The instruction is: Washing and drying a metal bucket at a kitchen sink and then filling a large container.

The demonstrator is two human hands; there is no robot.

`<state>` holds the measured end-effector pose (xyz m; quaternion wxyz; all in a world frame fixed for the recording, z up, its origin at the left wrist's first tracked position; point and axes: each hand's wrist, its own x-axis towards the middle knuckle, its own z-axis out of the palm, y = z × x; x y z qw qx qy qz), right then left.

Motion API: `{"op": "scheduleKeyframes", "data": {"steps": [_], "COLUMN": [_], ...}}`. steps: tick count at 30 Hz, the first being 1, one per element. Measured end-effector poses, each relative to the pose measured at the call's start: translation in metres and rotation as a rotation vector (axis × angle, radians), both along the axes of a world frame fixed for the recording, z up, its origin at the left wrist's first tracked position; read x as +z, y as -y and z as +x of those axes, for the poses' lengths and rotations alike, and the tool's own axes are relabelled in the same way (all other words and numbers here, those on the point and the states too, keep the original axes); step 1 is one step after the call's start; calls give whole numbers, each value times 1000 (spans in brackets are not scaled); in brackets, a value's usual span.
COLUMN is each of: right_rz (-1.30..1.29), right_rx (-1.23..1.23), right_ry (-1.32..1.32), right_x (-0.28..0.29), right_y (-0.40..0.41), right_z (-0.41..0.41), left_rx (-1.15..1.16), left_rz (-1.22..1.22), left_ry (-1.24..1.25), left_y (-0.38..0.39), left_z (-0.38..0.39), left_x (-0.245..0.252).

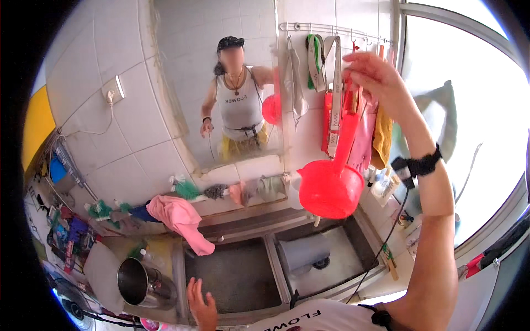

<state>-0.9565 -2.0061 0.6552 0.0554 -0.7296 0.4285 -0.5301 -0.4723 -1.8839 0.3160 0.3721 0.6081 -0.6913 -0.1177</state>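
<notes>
A red plastic dipper (331, 188) hangs bowl-down below the hook rail, over the back of the right basin. My right hand (370, 80) is raised at the top of its long handle, fingers curled around that end; the fingers partly hide where handle and hooks meet. My left hand (201, 304) is low, over the front rim of the left sink basin (232, 275), its fingers apart and nothing in it. In the right basin (352, 256) lies a grey cylindrical container (304, 252). A pink cloth (182, 223) hangs over the back edge of the sink.
A hook rail (331, 29) holds straps, a pink glove and a mustard cloth (381, 136). A mirror (244, 25) is on the tiled wall. A steel pot (145, 285) stands left of the basins. Brushes and cloths line the ledge. A black cable runs from my right wrist.
</notes>
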Motion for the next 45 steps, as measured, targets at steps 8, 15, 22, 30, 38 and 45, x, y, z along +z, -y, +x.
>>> {"op": "scheduleKeyframes", "data": {"steps": [8, 15, 22, 30, 38, 45], "right_rz": [52, -52, -163, -247, -262, -467], "right_rx": [-178, -394, -644, -1068, -1039, -1016], "right_ry": [-103, 47, 290, -56, 267, 2], "right_x": [-13, -42, -37, -23, -10, -29], "right_y": [105, 149, 185, 200, 229, 212], "right_z": [-88, -163, -195, -191, -176, -154], "left_rx": [234, 266, 180, 189, 138, 103], "left_rz": [-57, -34, -32, 122, -12, 19], "left_ry": [196, 355, 198, 203, 234, 186], "left_y": [-32, -37, -24, -16, -11, -15], "left_z": [36, 17, -2, -11, -17, -17], "left_x": [-13, -10, 4, 4, -7, -15]}}
